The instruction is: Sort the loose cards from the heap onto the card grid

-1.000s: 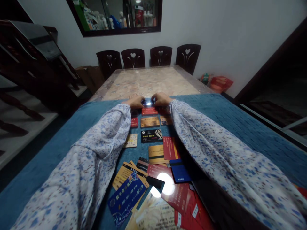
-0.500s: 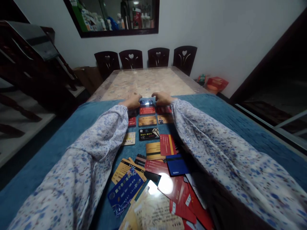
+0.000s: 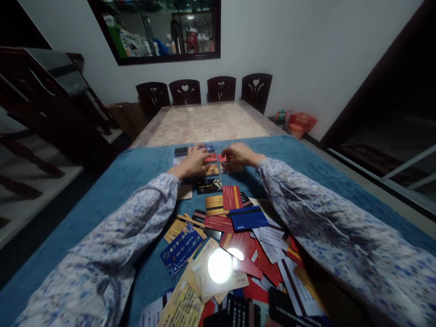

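Note:
My left hand (image 3: 193, 162) reaches over the rows of laid-out cards, its slightly blurred fingers apart above a red card (image 3: 211, 157) in the middle column. Across from it, my right hand (image 3: 240, 154) has its fingers apart and bent down over another red card (image 3: 222, 158); whether they touch it I cannot tell. A blue card (image 3: 209, 148) and a black card (image 3: 183, 151) lie at the far end of the rows. Gold cards (image 3: 213, 170) show below the hands, and a black VIP card (image 3: 209, 185) lies nearer me. Neither hand visibly holds a card.
A loose heap of mixed cards, with a blue card (image 3: 249, 217) and a dark blue one (image 3: 182, 250) on top, covers the near part of the blue cloth (image 3: 112, 200). Beyond the cloth is the patterned tabletop (image 3: 204, 120). Dark chairs (image 3: 221, 88) line the far side.
Both hands have come back toward me from the far blue card to the red cards. The view has shifted, so more of the near heap shows.

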`<control>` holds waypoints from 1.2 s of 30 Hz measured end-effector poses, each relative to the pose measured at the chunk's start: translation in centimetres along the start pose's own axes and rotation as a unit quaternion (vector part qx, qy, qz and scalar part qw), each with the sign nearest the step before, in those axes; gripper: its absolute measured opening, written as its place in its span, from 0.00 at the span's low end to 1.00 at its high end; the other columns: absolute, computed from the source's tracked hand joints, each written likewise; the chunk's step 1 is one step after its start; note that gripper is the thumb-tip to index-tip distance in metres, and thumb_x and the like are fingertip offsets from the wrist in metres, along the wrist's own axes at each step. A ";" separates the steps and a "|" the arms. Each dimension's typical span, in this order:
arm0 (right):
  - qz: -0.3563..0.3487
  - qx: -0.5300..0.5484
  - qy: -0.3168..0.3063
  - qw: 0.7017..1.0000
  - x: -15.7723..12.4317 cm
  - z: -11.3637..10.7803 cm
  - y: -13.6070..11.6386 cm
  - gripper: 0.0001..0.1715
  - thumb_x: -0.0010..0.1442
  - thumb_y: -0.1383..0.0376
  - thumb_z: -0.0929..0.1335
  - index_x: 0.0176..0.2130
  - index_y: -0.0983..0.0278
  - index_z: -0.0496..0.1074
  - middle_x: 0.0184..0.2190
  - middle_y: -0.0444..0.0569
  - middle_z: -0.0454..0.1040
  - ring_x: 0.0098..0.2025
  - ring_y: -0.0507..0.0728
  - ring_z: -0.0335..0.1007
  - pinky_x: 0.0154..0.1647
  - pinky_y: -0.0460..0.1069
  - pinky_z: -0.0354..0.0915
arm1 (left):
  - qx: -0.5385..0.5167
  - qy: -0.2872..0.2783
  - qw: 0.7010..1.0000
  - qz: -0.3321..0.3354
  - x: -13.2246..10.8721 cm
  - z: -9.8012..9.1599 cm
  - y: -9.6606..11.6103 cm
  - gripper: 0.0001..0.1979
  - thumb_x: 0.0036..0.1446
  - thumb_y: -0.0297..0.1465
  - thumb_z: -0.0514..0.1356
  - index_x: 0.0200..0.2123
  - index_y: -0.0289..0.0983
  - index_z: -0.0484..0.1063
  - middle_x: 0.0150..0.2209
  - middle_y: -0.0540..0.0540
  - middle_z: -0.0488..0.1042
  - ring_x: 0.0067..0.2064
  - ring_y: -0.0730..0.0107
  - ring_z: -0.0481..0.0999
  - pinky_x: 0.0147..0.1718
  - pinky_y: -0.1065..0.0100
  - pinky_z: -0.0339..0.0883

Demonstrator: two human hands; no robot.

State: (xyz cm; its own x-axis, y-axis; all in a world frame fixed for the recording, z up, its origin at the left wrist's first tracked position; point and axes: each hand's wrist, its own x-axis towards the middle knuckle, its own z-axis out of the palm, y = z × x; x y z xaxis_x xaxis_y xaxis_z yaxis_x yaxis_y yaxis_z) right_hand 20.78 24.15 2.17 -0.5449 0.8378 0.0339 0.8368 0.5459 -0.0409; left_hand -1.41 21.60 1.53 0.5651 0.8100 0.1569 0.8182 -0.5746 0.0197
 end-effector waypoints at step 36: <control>-0.160 0.061 0.039 0.984 -12.4 4.4 -2.1 0.21 0.65 0.69 0.66 0.55 0.59 0.78 0.56 0.56 0.77 0.53 0.65 0.63 0.50 0.59 0.62 | 0.022 -0.003 0.988 0.151 -10.6 1.3 9.4 0.12 0.67 0.28 0.56 0.44 0.36 0.80 0.50 0.38 0.80 0.66 0.43 0.62 0.57 0.44 0.54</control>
State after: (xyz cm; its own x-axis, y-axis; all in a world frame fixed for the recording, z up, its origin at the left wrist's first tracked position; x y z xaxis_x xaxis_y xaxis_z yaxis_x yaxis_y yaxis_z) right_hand 25.51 12.62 -2.55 -0.7700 0.6221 0.1419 0.6074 0.7827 -0.1357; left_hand 0.41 7.76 -1.23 0.7852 0.6025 0.1430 0.6152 -0.7852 -0.0701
